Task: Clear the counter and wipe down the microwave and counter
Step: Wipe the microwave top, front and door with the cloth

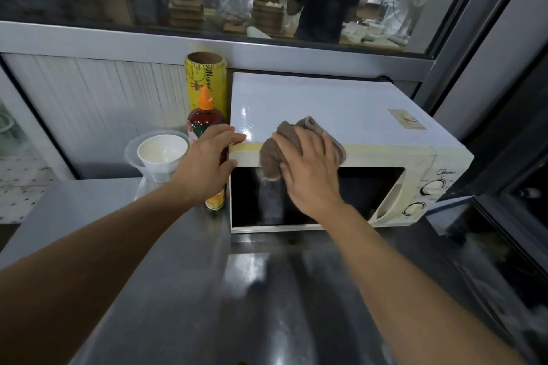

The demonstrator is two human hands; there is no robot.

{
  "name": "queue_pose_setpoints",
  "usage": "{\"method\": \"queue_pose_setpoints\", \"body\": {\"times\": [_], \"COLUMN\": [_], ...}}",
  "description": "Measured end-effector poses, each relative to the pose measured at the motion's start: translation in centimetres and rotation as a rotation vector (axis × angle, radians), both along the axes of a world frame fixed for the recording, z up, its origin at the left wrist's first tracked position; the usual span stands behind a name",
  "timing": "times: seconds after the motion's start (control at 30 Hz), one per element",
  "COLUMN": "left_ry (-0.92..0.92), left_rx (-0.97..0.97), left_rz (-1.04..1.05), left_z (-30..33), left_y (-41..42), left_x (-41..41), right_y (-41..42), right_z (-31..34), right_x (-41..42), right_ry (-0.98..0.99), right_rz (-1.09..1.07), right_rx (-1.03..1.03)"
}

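Brown cloth [299,147] bunches under a person's right hand [308,170], whose fingers [292,142] spread wide and press it against the top front edge of a white microwave [326,109]; part of the cloth hangs over the dark door [314,195]. At 9 o'clock from the cloth, the left hand [207,157] grips the microwave's front left corner, fingers on top and thumb on the front face. The microwave sits on a steel counter [237,290] at 2 o'clock. Just beside its left side stand a sauce bottle [206,118] with an orange cap and, behind it at 12 o'clock, a yellow wrap roll [204,77]. Stacked plastic bowls [161,152] sit at 9 o'clock from the bottle.
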State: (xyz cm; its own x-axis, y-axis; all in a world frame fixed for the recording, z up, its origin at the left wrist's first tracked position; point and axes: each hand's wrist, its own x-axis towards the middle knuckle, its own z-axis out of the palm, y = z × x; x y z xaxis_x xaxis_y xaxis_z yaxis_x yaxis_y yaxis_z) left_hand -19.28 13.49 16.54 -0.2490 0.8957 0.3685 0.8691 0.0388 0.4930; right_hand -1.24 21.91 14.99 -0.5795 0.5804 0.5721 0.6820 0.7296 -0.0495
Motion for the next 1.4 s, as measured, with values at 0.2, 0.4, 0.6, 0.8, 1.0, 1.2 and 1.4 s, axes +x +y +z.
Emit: {"method": "queue_pose_setpoints", "body": {"times": [0.2, 0.4, 0.6, 0.8, 1.0, 1.2, 1.4], "left_ry": [-0.021, -0.064, -0.165, -0.251, -0.244, -0.276, -0.194], "left_rx": [0.032, 0.034, -0.012, -0.037, -0.024, 0.031, 0.073], "left_rz": [-0.031, -0.059, -0.034, -0.011, 0.026, -0.022, -0.051], "left_z": [-0.3, -0.5, -0.9, -0.8, -1.7, -2.8, -3.2], "left_y": [-0.2, -0.1, -1.0, -2.1, -2.3, -1.9, -1.2], "left_x": [0.0, -0.4, -0.4, -1.3, -1.4, 0.0, 0.5], "right_y": [1.9, -1.0, 0.4, -2.8, -2.7, 1.4, -1.0], "right_z": [-0.3, -0.4, -0.5, -0.8, -0.9, -1.6, -3.1], "right_x": [4.8, -1.3, 1.0, -4.9, -6.1, 3.2, -0.5], "right_ry": [0.092, 0.128, -0.016, 0.014, -0.102, -0.039, 0.101], "right_rz": [-0.198, -0.172, -0.059, -0.115, -0.018, -0.211, -0.228], "right_rx": [-0.039, -0.019, 0.044, 0.039, 0.156, 0.092, 0.064]}}
